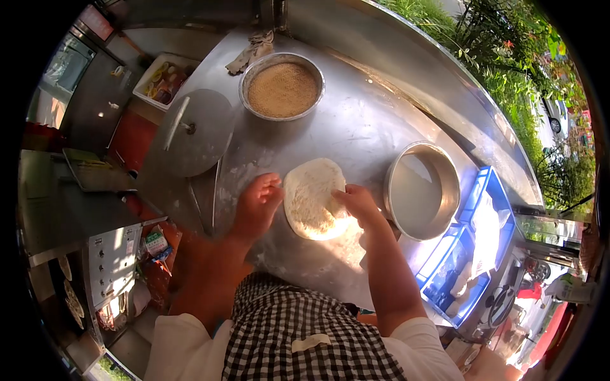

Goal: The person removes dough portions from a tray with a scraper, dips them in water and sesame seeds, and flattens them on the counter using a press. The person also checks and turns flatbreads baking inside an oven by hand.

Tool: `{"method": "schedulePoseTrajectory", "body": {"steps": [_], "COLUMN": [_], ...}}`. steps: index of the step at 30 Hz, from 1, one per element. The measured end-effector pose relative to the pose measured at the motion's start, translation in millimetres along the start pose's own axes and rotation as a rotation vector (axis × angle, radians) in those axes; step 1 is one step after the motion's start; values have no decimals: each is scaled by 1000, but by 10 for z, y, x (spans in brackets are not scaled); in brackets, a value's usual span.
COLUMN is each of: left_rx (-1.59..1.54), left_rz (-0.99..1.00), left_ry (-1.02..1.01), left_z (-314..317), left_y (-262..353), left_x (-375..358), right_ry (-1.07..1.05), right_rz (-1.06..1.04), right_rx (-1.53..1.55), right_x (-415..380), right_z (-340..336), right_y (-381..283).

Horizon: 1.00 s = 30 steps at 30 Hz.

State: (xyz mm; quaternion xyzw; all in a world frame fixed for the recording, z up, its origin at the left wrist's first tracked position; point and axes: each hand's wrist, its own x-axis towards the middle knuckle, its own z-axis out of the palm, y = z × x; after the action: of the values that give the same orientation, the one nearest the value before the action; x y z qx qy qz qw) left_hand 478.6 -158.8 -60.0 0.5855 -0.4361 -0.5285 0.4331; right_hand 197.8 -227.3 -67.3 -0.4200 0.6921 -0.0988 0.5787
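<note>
Steel counter [356, 120]: crumb-filled bowl [282, 87], empty pan [422, 189], fingers [270, 188] spread on flat dough [312, 198].

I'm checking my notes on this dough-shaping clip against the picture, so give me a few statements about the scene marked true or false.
1. Both hands touch the flat dough round. True: the left hand and the right hand press on its edges.
2. The far bowl holds water. False: it holds a brown, grainy filling.
3. The metal pan lies right of the dough. True.
4. The round lid covers the far bowl. False: it lies on the counter, left of the bowl.
</note>
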Motion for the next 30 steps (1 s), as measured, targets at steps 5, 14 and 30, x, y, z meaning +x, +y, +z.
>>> {"method": "schedulePoseTrajectory", "body": {"steps": [5,14,30], "left_rx": [-530,-1307,-1246], "left_rz": [-469,-308,-14], "left_ry": [77,-90,110], "left_z": [579,472,-859], "left_y": [-389,-576,-506], "left_x": [-117,-921,-2419], "right_ry": [-21,-416,-868], "right_rz": [-471,-715,-662], "right_rx": [-273,-503,-560], "right_x": [-411,-1661,-2808], "right_z": [497,1147,1965], "right_y": [-206,-85,90]}}
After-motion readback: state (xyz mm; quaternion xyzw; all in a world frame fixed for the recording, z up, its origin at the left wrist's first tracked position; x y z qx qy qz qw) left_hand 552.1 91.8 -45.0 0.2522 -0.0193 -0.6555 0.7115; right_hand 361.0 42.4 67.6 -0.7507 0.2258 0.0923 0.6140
